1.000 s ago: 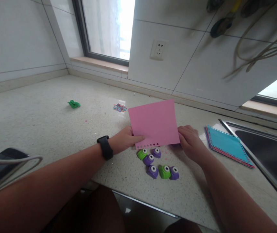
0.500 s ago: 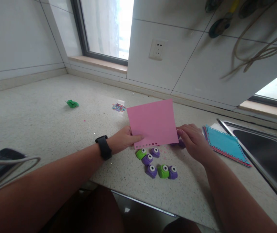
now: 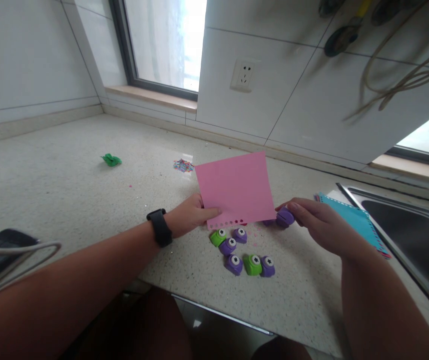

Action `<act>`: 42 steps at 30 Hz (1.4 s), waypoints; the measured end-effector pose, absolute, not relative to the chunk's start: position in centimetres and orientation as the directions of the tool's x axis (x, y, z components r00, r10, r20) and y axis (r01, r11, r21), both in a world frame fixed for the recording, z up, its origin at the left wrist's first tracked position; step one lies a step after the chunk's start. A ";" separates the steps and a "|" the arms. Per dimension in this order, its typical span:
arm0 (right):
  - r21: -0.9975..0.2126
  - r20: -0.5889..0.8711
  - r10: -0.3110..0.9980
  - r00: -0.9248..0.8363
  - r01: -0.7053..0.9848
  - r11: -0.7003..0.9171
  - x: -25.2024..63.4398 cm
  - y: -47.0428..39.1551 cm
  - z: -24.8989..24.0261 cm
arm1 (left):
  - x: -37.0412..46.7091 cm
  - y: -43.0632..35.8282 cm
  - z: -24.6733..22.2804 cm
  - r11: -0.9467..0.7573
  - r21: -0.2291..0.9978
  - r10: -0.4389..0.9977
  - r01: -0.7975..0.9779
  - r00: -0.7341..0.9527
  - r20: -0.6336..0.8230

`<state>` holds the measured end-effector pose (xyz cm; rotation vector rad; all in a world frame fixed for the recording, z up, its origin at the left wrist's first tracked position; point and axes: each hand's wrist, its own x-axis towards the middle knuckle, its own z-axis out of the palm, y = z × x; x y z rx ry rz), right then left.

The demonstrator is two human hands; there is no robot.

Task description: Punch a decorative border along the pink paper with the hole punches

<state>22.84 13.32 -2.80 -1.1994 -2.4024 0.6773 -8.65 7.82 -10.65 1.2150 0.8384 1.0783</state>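
My left hand [image 3: 191,216] is closed on the left edge of a sheet of pink paper [image 3: 235,187], thumb on top. A row of small punched shapes runs along the paper's lower edge. At the sheet's lower right corner, my right hand [image 3: 314,217] grips a purple craft punch [image 3: 285,218] between thumb and fingers. Another purple piece shows partly behind that corner. Below the paper several punches with star-marked white tops lie on the counter, among them a green punch [image 3: 253,265] and a purple punch [image 3: 234,264].
A heap of coloured paper bits [image 3: 183,165] lies behind the sheet. Crumpled green material [image 3: 111,160] is at the left. Bordered blue paper [image 3: 349,220] tops a stack beside the sink [image 3: 405,220]. A dark device [image 3: 4,250] with a cable is at the left edge.
My right hand has moved away from the paper's right edge, slightly rightward, and a purple punch now shows in its fingers. The left hand and paper have barely moved.
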 end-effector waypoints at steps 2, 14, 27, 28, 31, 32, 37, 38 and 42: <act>-0.567 -0.014 0.801 -0.598 0.665 0.487 23.2 13.1 -2.5 | -8.6 7.8 -10.6 0.016 0.982 0.955 -0.187 0.293 0.040; -0.506 -0.499 0.605 -0.620 0.775 0.378 23.1 12.2 -2.4 | -8.5 7.6 -10.2 -0.002 0.986 0.956 -0.166 0.287 0.050; -0.684 -0.398 0.700 -0.593 0.701 0.204 22.4 12.2 -2.8 | -8.4 7.5 -10.1 0.026 0.991 0.966 -0.131 0.257 0.009; -0.663 -0.282 0.780 -0.559 0.701 0.263 22.3 12.7 -3.1 | -8.5 7.6 -10.2 0.021 0.992 0.967 -0.124 0.256 0.011; -0.477 0.091 0.918 -0.386 0.792 0.380 21.9 14.2 -4.4 | -8.5 7.6 -10.3 0.017 0.994 0.967 -0.106 0.256 0.010; -0.403 0.168 0.918 -0.361 0.824 0.398 21.7 14.7 -4.9 | -8.5 7.6 -10.3 0.020 0.995 0.966 -0.096 0.257 0.005; -0.371 0.159 0.906 -0.392 0.827 0.423 21.0 16.2 -6.6 | -8.3 7.5 -10.0 0.018 0.996 0.970 -0.087 0.244 0.004; -0.395 0.138 0.915 -0.379 0.826 0.401 20.9 16.4 -6.8 | -8.2 7.4 -9.9 0.022 0.996 0.970 -0.092 0.242 0.001; -0.490 0.085 0.941 -0.328 0.808 0.326 21.0 17.0 -7.2 | -8.0 7.4 -10.0 0.037 0.994 0.968 -0.099 0.251 -0.011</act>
